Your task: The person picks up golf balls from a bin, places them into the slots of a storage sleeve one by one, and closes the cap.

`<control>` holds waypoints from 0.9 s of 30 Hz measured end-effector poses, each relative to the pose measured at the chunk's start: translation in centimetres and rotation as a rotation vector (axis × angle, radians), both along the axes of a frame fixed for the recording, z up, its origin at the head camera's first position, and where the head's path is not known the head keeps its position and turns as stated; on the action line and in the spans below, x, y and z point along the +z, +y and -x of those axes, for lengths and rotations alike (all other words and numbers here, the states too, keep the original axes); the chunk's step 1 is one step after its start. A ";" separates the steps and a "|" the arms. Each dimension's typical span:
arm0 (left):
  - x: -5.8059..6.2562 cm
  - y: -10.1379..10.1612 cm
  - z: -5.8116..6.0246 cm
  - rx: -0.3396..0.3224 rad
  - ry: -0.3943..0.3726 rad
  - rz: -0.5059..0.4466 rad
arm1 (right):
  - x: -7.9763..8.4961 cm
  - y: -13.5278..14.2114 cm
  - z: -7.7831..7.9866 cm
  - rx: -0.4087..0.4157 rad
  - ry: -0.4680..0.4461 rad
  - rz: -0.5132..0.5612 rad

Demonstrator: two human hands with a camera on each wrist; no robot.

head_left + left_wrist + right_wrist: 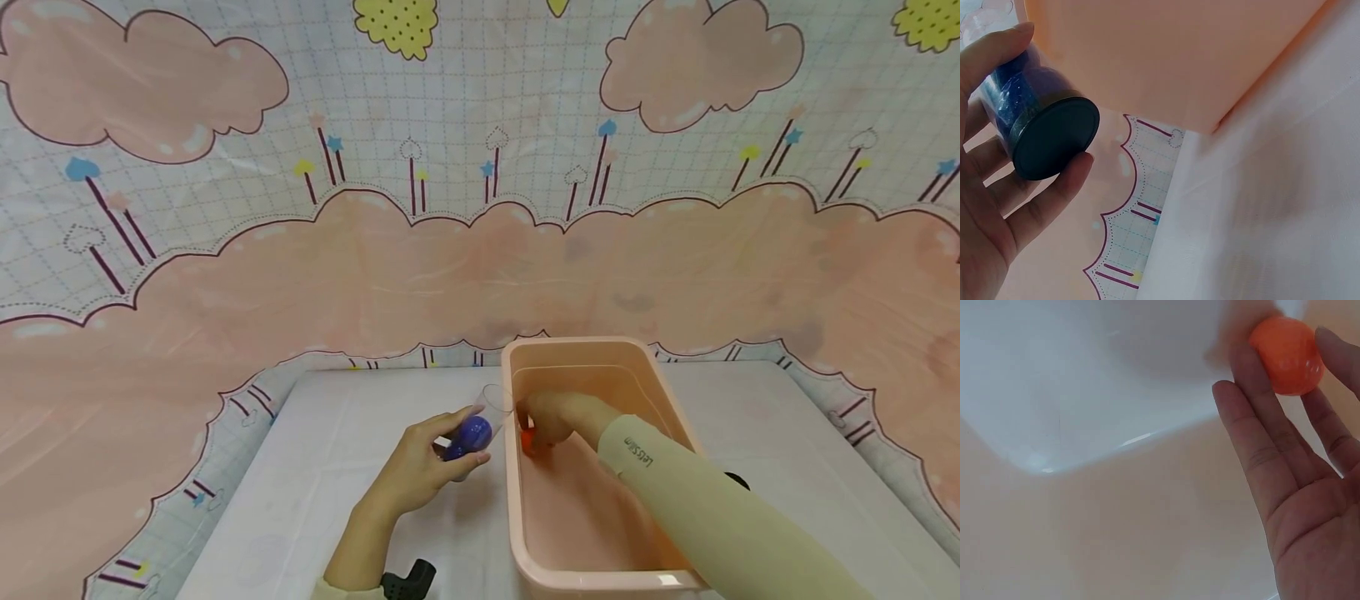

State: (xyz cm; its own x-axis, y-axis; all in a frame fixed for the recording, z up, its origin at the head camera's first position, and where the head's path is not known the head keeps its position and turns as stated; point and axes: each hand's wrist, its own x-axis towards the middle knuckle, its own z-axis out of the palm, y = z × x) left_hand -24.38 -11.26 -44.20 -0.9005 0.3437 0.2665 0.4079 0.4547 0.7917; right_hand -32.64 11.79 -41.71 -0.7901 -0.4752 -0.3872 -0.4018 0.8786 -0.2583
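My left hand [416,468] grips a clear cylinder [495,400], tilted beside the left wall of the peach plastic tub. Blue balls [475,432] show through its side. In the left wrist view the cylinder's round dark end [1057,139] faces the camera, with fingers and thumb around the sides. Inside the tub [607,581], my right hand [561,414] reaches to the left wall and holds an orange ball [527,442]. The right wrist view shows this orange ball [1288,356] between thumb and fingers, while other fingers extend straight beside it.
The tub stands on a white-covered table [360,433]. Behind it hangs a patterned cloth [450,275] with clouds. A small black object [738,479] shows just right of the tub, partly hidden by the right sleeve. A black wrist device [408,579] sits on the left wrist.
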 end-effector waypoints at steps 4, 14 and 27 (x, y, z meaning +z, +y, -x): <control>0.1 0.2 0.0 -0.008 0.006 -0.006 | 0.0 0.0 -0.1 0.018 0.001 0.003; 0.1 0.4 0.0 -0.011 0.016 0.018 | 0.7 0.4 -0.4 0.024 0.004 0.008; -0.5 0.4 0.2 0.004 0.019 0.024 | 2.2 0.9 0.3 0.037 -0.004 0.000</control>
State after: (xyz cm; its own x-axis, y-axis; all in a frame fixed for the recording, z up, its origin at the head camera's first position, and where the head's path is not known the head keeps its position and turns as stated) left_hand -24.58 -10.88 -44.74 -0.8965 0.3468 0.2758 0.4214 0.4747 0.7727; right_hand -32.96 12.73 -39.55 -0.7703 -0.5042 -0.3904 -0.4333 0.8630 -0.2598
